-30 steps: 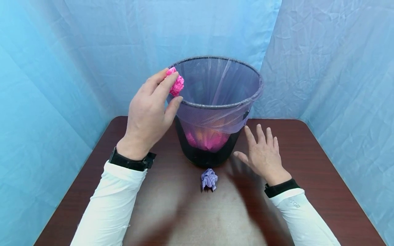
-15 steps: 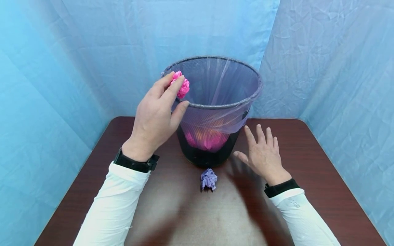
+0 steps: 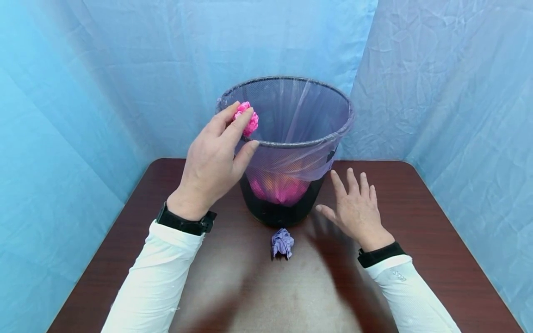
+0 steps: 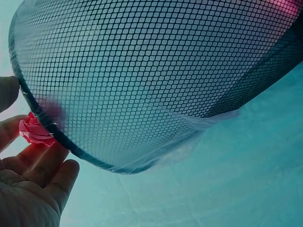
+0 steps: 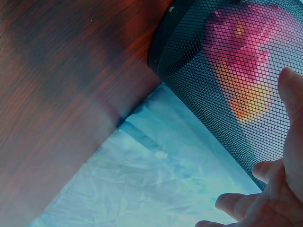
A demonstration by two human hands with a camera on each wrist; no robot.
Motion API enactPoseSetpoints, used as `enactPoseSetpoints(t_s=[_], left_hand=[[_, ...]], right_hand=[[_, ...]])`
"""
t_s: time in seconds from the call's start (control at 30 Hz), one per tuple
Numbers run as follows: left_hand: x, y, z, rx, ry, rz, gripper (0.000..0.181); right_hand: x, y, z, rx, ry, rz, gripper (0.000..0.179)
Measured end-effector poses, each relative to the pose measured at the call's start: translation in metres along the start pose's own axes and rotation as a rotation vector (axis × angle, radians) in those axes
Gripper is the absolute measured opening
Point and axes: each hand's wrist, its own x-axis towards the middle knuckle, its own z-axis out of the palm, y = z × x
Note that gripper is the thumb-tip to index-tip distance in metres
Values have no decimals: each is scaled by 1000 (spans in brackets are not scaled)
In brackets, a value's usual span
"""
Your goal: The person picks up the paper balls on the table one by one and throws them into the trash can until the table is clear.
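My left hand (image 3: pixel 212 159) holds a crumpled pink paper ball (image 3: pixel 252 124) in its fingers at the left of the rim of a black mesh wastebasket (image 3: pixel 279 215). In the left wrist view the paper ball (image 4: pixel 35 131) sits by the rim, with fingers around it. A thin purple bag lines the basket, folded over its rim. Beside the basket's right side, my right hand (image 3: pixel 358 212) has its fingers spread and holds nothing. In front of the basket a crumpled purple paper ball (image 3: pixel 282 243) lies on the table.
Pink and yellow-orange crumpled paper (image 5: pixel 251 61) shows through the mesh low in the basket. The brown wooden table (image 3: pixel 420 222) has rounded back corners. Light blue cloth (image 3: pixel 166 69) hangs behind and at both sides.
My left hand has moved to the right and slightly down with the pink paper ball, along the rim. The basket has tilted or shifted barely to the left. My right hand stays put.
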Motion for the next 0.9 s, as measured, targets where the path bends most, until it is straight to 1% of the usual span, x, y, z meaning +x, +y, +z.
enactPoseSetpoints(t_s=[0.23, 0.57, 0.9], left_hand=[[-2, 0, 1, 18, -2, 9, 52], [-5, 1, 1, 6, -13, -24, 55], [-6, 0, 2, 18, -23, -24, 56]], right_hand=[[-1, 0, 0, 24, -2, 6, 97], [-2, 0, -1, 28, 17, -4, 96], [-2, 0, -1, 22, 4, 2, 97]])
